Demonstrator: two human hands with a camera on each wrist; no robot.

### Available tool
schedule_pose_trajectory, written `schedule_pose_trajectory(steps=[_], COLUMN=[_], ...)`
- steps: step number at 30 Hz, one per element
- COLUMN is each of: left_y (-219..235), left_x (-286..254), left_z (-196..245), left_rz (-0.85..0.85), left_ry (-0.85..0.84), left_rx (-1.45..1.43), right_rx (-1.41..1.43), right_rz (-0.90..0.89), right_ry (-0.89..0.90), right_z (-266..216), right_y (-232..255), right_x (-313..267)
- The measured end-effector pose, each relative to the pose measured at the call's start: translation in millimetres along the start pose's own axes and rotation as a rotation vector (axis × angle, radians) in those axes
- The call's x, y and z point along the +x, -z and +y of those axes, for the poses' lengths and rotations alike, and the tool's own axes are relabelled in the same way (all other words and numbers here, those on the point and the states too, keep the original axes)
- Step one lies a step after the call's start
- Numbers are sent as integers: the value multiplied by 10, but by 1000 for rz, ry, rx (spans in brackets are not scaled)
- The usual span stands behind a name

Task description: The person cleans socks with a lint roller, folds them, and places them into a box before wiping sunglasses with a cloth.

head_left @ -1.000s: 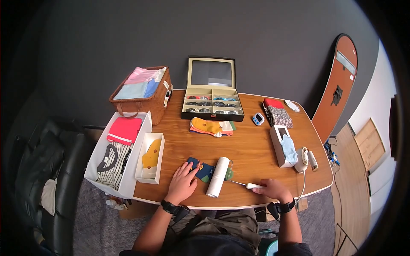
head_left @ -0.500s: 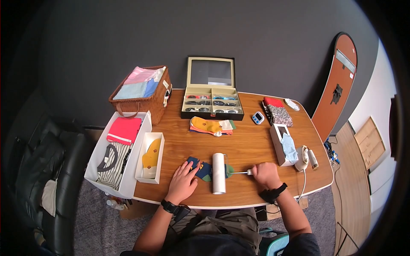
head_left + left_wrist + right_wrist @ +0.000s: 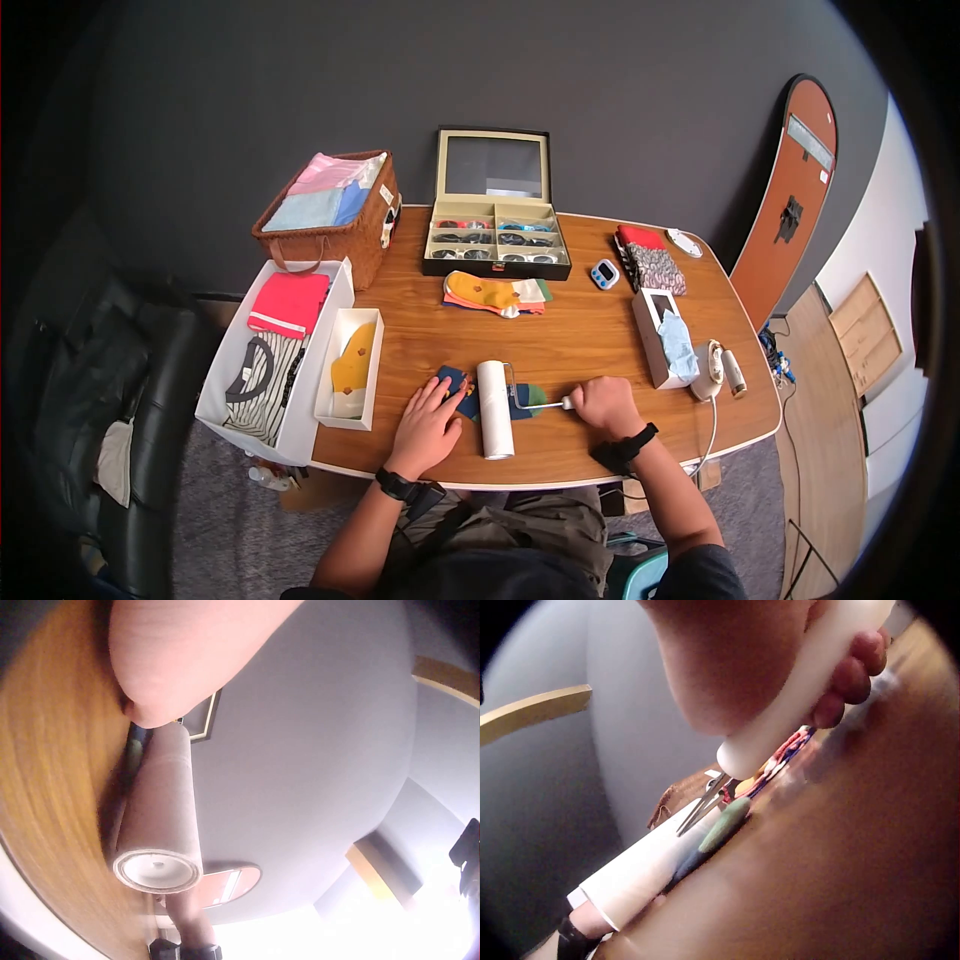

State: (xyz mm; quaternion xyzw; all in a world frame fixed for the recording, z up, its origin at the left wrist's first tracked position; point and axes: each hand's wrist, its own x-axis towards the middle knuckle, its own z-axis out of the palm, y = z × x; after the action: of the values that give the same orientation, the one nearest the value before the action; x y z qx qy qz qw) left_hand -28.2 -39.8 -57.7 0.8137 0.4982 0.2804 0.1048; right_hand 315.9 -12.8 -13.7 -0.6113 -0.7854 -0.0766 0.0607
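A dark blue sock with green patches [image 3: 535,396] lies across the near part of the wooden table. My left hand [image 3: 428,425] rests on the sock's left end, fingers spread and fairly straight. Over the sock's middle sits the white roll of a lint roller [image 3: 496,410], to the right of that hand. My right hand [image 3: 605,405] grips the roller's white handle [image 3: 802,690], fingers curled round it. A metal rod joins handle and roll. In the right wrist view the sock's green end [image 3: 724,827] shows beside the roll.
Left stand a narrow white box [image 3: 372,395] with a yellow sock, a larger white bin [image 3: 300,425] of clothes and a wicker basket [image 3: 375,240]. Stacked socks [image 3: 490,292] lie before an open glasses case [image 3: 495,270]. Right are a tissue-style box [image 3: 652,345] and a corded device [image 3: 708,370].
My right hand has moved forward and turned, swinging the roll from slanted to nearly straight. Since half a second ago, the roll has shifted left along the sock. The left hand stays put.
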Motion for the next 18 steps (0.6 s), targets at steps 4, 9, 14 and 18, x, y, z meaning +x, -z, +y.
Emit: schedule_pose_trajectory(steps=[4, 9, 14, 18], left_y=[-15, 19, 13, 13], left_x=[-3, -4, 0, 4], left_z=[-8, 18, 20, 20], left_rz=[-1, 7, 7, 16], left_ry=[5, 3, -11, -6], left_rx=[-2, -7, 5, -5], right_rx=[-9, -56, -90, 1], right_rz=[-20, -33, -41, -117], right_ry=[-11, -87, -201, -466], right_z=[98, 632, 877, 918], right_y=[-12, 38, 150, 306], right_x=[-45, -391, -711, -834])
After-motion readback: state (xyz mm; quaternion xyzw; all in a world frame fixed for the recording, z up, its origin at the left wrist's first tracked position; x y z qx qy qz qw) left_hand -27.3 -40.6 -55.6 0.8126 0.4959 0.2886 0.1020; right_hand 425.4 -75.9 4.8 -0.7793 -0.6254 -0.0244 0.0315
